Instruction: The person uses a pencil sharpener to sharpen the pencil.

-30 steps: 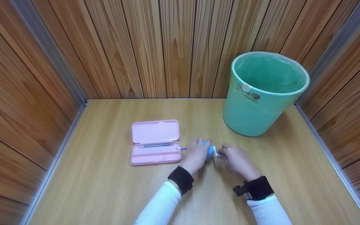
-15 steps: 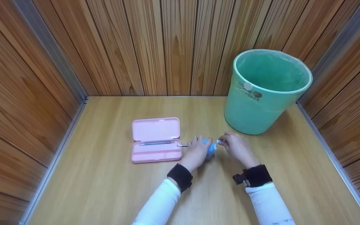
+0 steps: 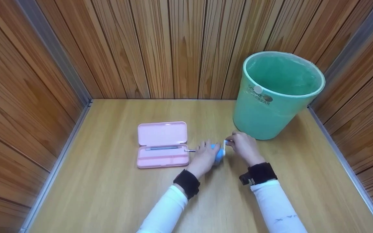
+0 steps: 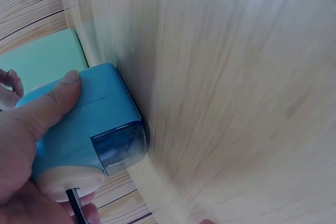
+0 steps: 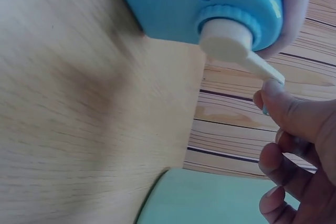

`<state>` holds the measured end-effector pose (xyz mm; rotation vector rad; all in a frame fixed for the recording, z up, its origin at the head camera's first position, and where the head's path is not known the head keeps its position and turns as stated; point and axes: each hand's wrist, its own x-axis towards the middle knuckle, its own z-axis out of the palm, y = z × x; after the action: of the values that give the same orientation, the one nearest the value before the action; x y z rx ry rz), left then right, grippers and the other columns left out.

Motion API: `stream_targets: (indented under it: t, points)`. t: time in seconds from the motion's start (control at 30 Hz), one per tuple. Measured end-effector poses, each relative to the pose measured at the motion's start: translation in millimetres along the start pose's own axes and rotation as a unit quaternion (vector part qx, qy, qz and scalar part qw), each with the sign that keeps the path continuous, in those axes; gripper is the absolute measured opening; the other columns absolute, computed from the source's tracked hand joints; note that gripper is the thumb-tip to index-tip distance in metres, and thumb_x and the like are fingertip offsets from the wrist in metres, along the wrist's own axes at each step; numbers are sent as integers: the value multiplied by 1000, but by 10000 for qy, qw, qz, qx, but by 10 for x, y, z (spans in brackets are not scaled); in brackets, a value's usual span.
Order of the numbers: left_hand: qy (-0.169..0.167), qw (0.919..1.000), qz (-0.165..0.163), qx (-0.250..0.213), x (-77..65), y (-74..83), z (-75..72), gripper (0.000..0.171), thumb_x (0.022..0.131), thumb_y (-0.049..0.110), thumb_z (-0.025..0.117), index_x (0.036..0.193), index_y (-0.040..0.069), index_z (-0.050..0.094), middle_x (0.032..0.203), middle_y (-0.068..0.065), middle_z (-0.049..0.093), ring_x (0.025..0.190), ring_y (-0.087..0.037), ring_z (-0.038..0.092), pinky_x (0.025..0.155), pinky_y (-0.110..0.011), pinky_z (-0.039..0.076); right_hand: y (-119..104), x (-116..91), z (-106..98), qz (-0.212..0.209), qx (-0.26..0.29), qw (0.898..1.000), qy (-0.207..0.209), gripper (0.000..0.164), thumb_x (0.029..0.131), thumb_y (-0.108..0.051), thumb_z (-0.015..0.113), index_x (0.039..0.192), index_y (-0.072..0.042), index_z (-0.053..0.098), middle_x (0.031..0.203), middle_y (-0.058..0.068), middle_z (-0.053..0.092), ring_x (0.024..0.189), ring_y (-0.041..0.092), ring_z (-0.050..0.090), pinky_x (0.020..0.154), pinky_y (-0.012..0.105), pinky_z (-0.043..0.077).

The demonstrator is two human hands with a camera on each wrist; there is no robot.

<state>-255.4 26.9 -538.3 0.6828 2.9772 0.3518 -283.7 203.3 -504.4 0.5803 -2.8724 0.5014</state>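
A blue hand-crank pencil sharpener stands on the table, with a dark pencil stuck into its cream front ring. My left hand grips the sharpener's body from above, its thumb along one side in the left wrist view. The pencil's back end pokes out to the left, beside the pink case. With thumb and finger my right hand pinches the knob at the end of the white crank; in the head view the crank points away from me. The pencil's tip is hidden inside the sharpener.
To the left lies a pink pencil case, lid up, with a light-blue pencil in its tray. A tall green bin stands at the back right, near my right hand. Wood-panelled walls enclose the table.
My right hand has gone round with the crank, from low on the sharpener's right side up to its far side. The left hand keeps its hold on the sharpener; the view has shifted slightly.
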Motion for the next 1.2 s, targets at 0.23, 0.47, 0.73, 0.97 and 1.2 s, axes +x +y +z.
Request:
stream_targets:
  t: [0.23,0.47,0.73,0.97,1.2]
  points:
    - [55,10000,7,-50,-14,-17,1,71,88,8,69,150,25,39,131,-14,42,115,-28,43,93,-40,42,19,74,109,335,32,9991,-245,14,88,-14,73,98,-6,78,79,2,60,73,22,60,64,40,50]
    - [133,9999,32,103,1,-18,8,72,87,13,72,150,26,40,129,-13,44,114,-28,43,91,-39,42,72,75,240,351,72,9989,-287,13,86,-12,75,98,-7,79,79,4,61,73,23,60,63,40,49]
    - [190,9998,34,21,0,-26,33,62,90,14,68,146,25,44,133,-14,46,120,-32,43,94,-45,41,99,21,394,321,-185,9978,-546,12,86,-7,72,95,-9,80,80,4,64,74,25,62,63,42,50]
    - [-17,9991,-126,-400,-2,-29,30,58,96,16,62,149,27,41,138,-12,41,120,-31,40,95,-48,40,61,-50,450,364,-190,9971,-640,13,83,3,63,80,-4,74,73,4,61,65,23,57,60,44,50]
    - [-15,9998,-76,-188,4,-16,19,60,94,19,63,149,26,41,136,-13,43,120,-32,42,96,-46,40,29,-167,470,319,-164,9971,-666,6,80,5,62,79,-1,63,68,5,56,60,24,53,57,44,49]
